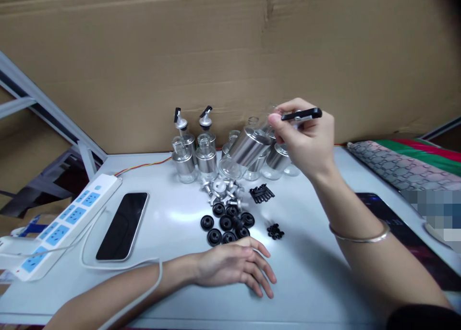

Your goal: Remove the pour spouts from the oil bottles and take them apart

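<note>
My right hand is raised over the back of the table, fingers closed round the neck of a tilted glass oil bottle with a steel sleeve. A pourer's black lever, with silver metal beneath it, sticks out from that grip; my fingers hide where it meets the bottle. Palm partly up and fingers spread, my left hand rests empty near the front. Just beyond it lie several black ring-shaped stoppers and a pile of silver spout parts. Small black levers and tiny black pieces lie to their right.
Several steel-sleeved bottles stand along the cardboard wall; two behind carry pourers. A phone and a power strip lie left, a white cable crossing my left forearm. A dark-screened device and patterned roll lie right.
</note>
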`<control>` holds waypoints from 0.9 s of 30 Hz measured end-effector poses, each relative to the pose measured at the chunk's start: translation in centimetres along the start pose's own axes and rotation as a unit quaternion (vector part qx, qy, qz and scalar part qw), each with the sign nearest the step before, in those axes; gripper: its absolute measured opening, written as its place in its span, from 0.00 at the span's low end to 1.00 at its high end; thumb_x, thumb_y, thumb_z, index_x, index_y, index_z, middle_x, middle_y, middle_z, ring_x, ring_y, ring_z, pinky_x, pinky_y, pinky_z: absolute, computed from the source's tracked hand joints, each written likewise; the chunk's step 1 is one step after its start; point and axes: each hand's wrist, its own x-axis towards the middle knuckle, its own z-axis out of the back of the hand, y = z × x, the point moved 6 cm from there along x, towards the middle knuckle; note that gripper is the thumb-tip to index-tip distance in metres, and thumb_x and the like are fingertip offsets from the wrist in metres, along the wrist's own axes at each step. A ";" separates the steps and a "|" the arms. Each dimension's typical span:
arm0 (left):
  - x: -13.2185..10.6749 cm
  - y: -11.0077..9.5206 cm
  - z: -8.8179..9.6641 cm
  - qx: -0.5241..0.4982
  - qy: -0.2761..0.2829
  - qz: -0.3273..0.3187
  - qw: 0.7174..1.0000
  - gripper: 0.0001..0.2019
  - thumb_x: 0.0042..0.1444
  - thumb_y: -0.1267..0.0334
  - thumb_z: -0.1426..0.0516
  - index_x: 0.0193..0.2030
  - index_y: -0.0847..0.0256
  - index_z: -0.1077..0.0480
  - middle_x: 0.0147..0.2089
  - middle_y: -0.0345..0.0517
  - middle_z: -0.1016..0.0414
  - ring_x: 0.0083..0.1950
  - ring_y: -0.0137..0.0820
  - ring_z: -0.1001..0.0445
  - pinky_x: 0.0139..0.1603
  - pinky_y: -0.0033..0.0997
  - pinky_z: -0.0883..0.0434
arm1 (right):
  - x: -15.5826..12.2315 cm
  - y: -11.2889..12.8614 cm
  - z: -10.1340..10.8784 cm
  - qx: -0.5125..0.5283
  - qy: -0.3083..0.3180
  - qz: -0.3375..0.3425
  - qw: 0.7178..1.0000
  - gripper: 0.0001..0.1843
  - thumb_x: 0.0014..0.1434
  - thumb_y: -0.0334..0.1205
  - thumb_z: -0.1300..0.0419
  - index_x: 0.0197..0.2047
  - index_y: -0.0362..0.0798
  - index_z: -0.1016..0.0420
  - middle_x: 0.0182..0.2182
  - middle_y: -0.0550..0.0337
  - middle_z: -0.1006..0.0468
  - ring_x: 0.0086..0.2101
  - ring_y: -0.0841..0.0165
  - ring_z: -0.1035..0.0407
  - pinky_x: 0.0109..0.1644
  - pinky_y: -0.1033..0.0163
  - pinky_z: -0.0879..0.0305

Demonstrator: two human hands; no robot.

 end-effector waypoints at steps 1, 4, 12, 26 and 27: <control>0.0 0.0 0.0 0.001 -0.001 0.001 1.000 0.20 0.53 0.52 0.40 0.46 0.63 0.36 0.40 0.49 0.26 0.38 0.35 0.24 0.40 0.35 0.36 | -0.1 0.0 -0.1 -0.015 0.000 0.009 1.000 0.06 0.55 0.40 0.38 0.28 0.50 0.29 0.22 0.66 0.30 0.21 0.73 0.38 0.27 0.64 0.44; 0.0 0.0 0.1 0.001 -0.006 0.003 1.000 0.20 0.52 0.52 0.40 0.46 0.63 0.36 0.40 0.49 0.26 0.38 0.35 0.24 0.40 0.34 0.36 | -0.1 0.1 -0.6 -0.046 -0.003 0.026 0.999 0.06 0.56 0.39 0.39 0.28 0.49 0.29 0.23 0.65 0.27 0.22 0.73 0.36 0.29 0.64 0.42; -0.1 0.0 0.0 -0.005 -0.005 0.002 1.000 0.18 0.52 0.55 0.40 0.46 0.63 0.36 0.39 0.49 0.26 0.38 0.35 0.23 0.40 0.35 0.36 | -0.7 0.7 -2.7 -0.124 0.035 0.103 0.986 0.06 0.59 0.40 0.41 0.31 0.49 0.28 0.29 0.60 0.23 0.30 0.68 0.30 0.35 0.62 0.37; -0.1 0.0 0.1 -0.006 -0.013 0.005 1.000 0.19 0.50 0.56 0.38 0.44 0.64 0.34 0.39 0.49 0.25 0.37 0.35 0.23 0.39 0.33 0.34 | -2.8 -1.0 -6.6 -0.267 0.171 0.092 0.944 0.09 0.63 0.42 0.45 0.40 0.48 0.25 0.31 0.56 0.25 0.30 0.65 0.31 0.31 0.64 0.44; 0.0 0.1 0.1 -0.004 -0.013 0.006 1.000 0.19 0.50 0.56 0.38 0.44 0.64 0.34 0.39 0.49 0.25 0.37 0.34 0.23 0.39 0.33 0.34 | -2.8 -1.1 -6.7 -0.264 0.173 0.083 0.945 0.09 0.63 0.41 0.45 0.40 0.48 0.25 0.32 0.56 0.24 0.31 0.65 0.31 0.32 0.64 0.43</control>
